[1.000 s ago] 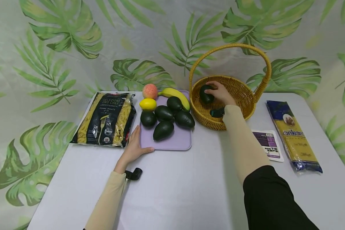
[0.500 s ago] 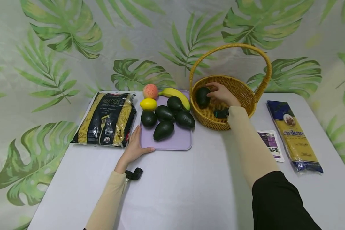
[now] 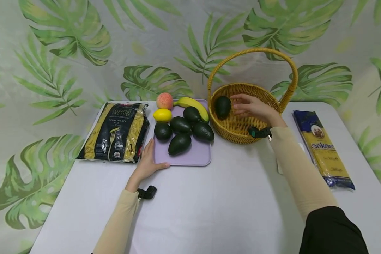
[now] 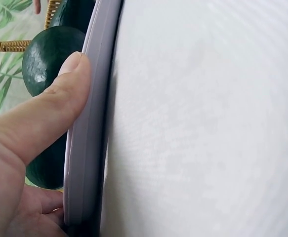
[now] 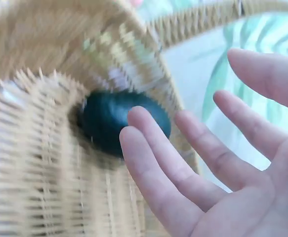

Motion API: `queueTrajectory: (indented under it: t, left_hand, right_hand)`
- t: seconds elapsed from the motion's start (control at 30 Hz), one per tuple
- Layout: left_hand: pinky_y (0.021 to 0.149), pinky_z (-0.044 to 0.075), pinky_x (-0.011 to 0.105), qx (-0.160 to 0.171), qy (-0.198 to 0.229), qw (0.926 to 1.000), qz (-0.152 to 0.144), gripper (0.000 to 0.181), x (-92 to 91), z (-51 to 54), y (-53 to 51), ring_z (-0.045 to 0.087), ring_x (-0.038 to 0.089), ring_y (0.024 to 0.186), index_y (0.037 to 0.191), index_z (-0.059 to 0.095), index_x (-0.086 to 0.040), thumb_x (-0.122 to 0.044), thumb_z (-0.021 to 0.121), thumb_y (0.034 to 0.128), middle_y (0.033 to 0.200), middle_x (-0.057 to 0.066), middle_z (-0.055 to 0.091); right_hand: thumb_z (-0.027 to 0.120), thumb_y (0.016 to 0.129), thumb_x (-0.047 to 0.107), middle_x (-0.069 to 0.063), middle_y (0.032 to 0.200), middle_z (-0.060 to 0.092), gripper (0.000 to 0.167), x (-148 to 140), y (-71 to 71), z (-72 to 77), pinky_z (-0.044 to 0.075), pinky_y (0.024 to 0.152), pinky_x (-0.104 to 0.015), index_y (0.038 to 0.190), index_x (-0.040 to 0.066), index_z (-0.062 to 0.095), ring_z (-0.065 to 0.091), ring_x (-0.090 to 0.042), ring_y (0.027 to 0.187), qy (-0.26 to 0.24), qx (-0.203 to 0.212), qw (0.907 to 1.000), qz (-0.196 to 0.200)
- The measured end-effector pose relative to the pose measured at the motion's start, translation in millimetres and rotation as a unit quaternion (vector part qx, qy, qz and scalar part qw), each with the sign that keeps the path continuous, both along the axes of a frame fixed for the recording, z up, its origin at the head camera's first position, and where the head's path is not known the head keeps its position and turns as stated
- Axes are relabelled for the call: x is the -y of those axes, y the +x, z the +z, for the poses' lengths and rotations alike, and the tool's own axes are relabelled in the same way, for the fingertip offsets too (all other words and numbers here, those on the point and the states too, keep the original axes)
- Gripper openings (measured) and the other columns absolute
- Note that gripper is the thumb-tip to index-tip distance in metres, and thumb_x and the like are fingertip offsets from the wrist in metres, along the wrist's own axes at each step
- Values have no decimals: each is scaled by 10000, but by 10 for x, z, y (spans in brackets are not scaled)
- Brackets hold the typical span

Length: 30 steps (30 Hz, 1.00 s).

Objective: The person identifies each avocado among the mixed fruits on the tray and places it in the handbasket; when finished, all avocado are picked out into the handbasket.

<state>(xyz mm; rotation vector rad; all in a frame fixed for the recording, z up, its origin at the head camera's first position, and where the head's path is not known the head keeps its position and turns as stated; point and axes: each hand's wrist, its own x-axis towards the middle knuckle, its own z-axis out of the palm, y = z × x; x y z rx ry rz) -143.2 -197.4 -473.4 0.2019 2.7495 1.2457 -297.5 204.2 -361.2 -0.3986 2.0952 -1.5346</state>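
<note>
While one dark avocado point(image 3: 223, 107) lies inside the left end of the wicker basket point(image 3: 233, 135), the right hand point(image 3: 254, 108) hangs just beside it, its grip wide, with fingers spread and holding nothing. The left hand point(image 3: 148, 160) touches the near left corner of the purple tray point(image 3: 195, 158), its grip also wide, thumb against the rim. Five more avocados point(image 3: 179, 144), a banana point(image 3: 190, 102) and a lemon point(image 3: 162, 115) sit on that tray.

White table point(image 3: 216, 204); pale, green leaf-print backdrop point(image 3: 152, 46) behind.
</note>
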Motion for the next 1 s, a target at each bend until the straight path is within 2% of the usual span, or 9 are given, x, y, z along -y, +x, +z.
queueTrajectory:
  t: [0.23,0.33,0.47,0.57,0.77,1.0]
  left_hand:
    - [1122,55,548,4,20,10000,4,1129,5,-3,-2,-17,384,1424,1494,17,83,-253,816,770,1563,248,-10]
    - [1119,48,554,41,20,10000,13,1125,7,4,5,-22,389,1422,1492,19,87,-249,815,771,1561,253,-14]
    - [1118,44,557,66,1,10000,24,1125,15,11,11,-25,395,1421,1491,17,90,-247,814,772,1560,255,-17]
    - [1118,46,557,54,3,10000,16,1124,20,11,10,-23,396,1421,1489,17,94,-243,814,772,1560,257,-16]
    - [1117,57,558,31,20,10000,-1,1126,14,4,4,-22,398,1420,1488,20,97,-240,817,768,1558,261,-12]
    - [1118,58,558,34,30,10000,-7,1127,3,2,-4,-22,398,1420,1490,20,93,-245,817,768,1559,259,-14]
  right_hand:
    - [533,989,165,-204,1412,388,518,161,285,45,412,967,-542,1454,42,341,483,-437,1182,-392,-136,9975,579]
    - [561,972,168,-187,1394,403,532,272,413,39,449,936,-516,1451,54,359,523,-413,1148,-306,-272,9955,854]
    - [573,964,177,-207,1408,386,551,450,555,-23,468,917,-501,1453,51,354,570,-392,1102,-229,-330,9919,1206]
    - [581,960,157,-212,1412,378,542,600,643,-111,472,909,-509,1443,40,366,566,-434,1094,-335,-283,9892,1400]
    - [600,951,164,-219,1427,339,530,873,765,-299,504,868,-475,1431,72,394,566,-430,1087,-264,-322,9869,1560]
    - [603,949,157,-188,1489,258,586,1120,855,-404,497,861,-523,1473,119,344,563,-441,1080,-170,-419,9880,1475]
